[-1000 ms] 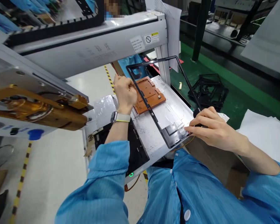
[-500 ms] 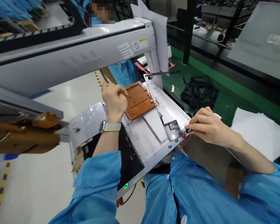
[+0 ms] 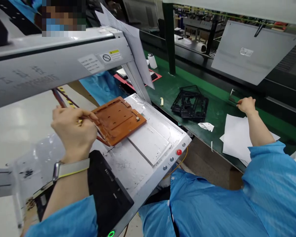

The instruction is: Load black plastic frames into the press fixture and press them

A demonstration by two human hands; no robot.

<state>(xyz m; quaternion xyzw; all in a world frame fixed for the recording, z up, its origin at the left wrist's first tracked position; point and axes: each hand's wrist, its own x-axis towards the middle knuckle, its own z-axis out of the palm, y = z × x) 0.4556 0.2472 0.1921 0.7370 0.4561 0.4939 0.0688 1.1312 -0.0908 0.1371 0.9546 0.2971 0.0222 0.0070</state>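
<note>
My left hand has its fingers curled at the left edge of a brown fixture plate with recesses and small holes. What those fingers pinch, if anything, is hidden. My right hand is stretched over the green bench, its fingers closed on a thin dark tool with a pale bent end. Several thin black frames lie in a loose pile on the bench, left of my right hand. Under my left forearm is a flat black panel on the white machine bed.
A grey machine beam spans above the bed. White sheets and a crumpled white scrap lie on the green bench. A red button sits on the bed's front edge. Beyond the beam is another person's blue sleeve.
My right hand has let go of the thin rectangular frame and moved from the machine's edge to the bench, onto the thin tool. The view has swung right; my left hand stays by the plate.
</note>
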